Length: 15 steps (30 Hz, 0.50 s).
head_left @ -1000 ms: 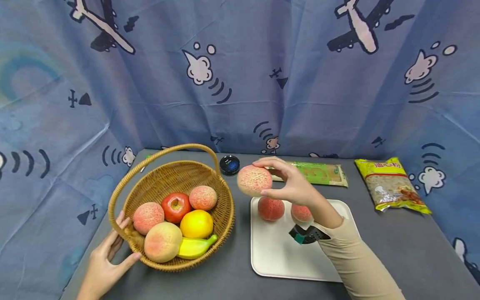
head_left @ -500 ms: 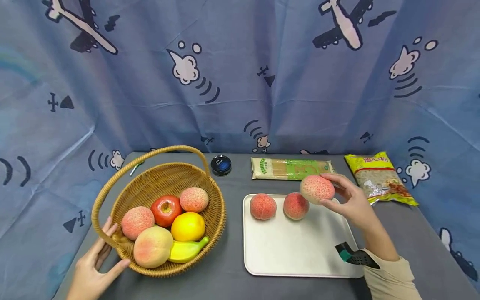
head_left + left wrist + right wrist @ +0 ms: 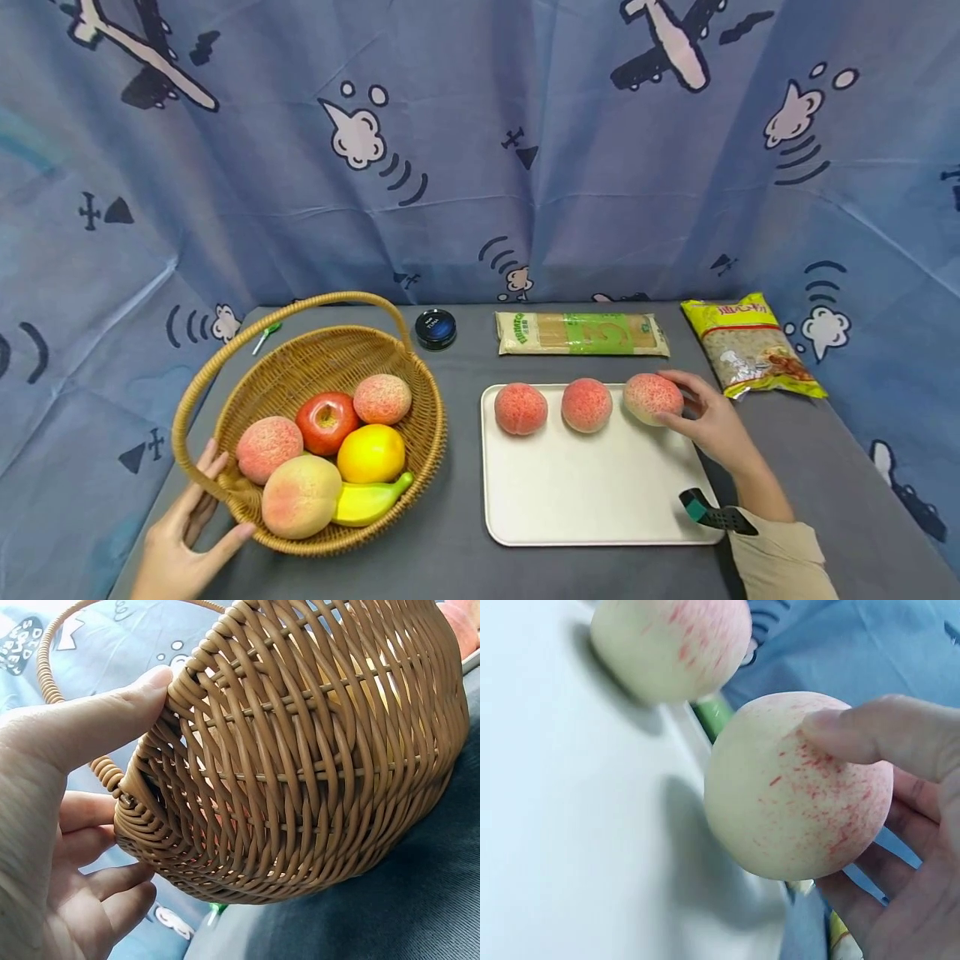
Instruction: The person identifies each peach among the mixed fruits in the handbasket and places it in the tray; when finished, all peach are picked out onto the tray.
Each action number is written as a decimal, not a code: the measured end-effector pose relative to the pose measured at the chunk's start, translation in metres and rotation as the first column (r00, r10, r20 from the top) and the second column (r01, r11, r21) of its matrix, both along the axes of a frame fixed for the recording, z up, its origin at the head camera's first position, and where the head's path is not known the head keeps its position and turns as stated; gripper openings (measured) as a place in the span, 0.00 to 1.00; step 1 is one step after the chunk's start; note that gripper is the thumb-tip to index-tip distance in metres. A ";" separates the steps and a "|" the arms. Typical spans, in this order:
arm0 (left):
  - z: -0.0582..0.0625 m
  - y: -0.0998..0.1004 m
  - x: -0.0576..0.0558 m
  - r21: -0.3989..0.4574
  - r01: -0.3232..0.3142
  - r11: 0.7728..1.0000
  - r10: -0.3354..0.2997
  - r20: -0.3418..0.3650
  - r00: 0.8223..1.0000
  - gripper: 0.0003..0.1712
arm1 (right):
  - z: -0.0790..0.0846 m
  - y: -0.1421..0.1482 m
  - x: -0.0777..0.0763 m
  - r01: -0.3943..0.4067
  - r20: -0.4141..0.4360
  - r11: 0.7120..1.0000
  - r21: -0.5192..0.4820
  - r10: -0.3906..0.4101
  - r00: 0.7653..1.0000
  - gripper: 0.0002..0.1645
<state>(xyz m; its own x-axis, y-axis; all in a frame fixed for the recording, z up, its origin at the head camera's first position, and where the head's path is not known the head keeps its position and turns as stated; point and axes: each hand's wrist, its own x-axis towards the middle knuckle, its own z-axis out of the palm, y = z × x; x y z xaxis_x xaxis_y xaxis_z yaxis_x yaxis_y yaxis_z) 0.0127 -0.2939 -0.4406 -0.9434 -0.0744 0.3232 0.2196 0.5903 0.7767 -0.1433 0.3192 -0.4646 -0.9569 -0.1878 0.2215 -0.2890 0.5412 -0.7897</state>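
Observation:
My right hand [image 3: 712, 421] holds a pink-speckled peach [image 3: 652, 398] at the far right corner of the white tray [image 3: 592, 508]. In the right wrist view the thumb lies across this peach [image 3: 795, 795], whose shadow falls on the tray just beside it. Two more peaches, a left one [image 3: 521, 408] and a middle one [image 3: 587, 406], sit along the tray's far edge. My left hand [image 3: 180, 533] grips the side of a wicker basket [image 3: 300, 358]; its thumb [image 3: 142, 694] presses the rim near the handle's foot. Inside are a red apple [image 3: 327, 422], several peaches, a yellow lemon-like fruit [image 3: 371, 454] and a banana [image 3: 371, 500].
Behind the tray lies a flat noodle packet [image 3: 581, 333]. A yellow food bag [image 3: 753, 346] is at the back right. One round dark tin [image 3: 436, 329] stands behind the basket, with a small green-and-white item [image 3: 266, 336] to its left. A patterned curtain [image 3: 450, 167] closes off the back.
My right hand has carried the peach from beside the basket rightward over the tray, then lowered it to the far right corner. The left hand keeps its hold on the basket.

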 end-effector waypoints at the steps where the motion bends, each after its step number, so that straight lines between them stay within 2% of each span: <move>1: 0.000 0.000 0.000 0.000 -0.002 1.000 0.002 -0.001 1.000 0.48 | -0.002 0.001 -0.001 0.008 0.016 1.000 0.013 -0.008 1.000 0.34; 7: 0.000 0.000 0.000 -0.002 -0.001 1.000 0.001 -0.009 1.000 0.49 | -0.010 0.005 -0.002 0.018 0.074 0.998 0.058 -0.023 0.997 0.36; 15: 0.000 -0.001 -0.001 -0.008 0.005 1.000 -0.005 -0.013 1.000 0.49 | -0.009 0.008 -0.004 -0.038 0.177 0.991 0.124 0.016 0.984 0.49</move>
<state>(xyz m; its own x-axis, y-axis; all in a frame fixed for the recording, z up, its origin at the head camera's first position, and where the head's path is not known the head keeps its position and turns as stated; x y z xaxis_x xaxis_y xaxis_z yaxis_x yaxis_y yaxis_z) 0.0121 -0.2945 -0.4405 -0.9393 -0.0674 0.3365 0.2328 0.5953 0.7691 -0.1474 0.3270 -0.4732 -0.9729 -0.2301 0.0240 -0.1686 0.6341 -0.7547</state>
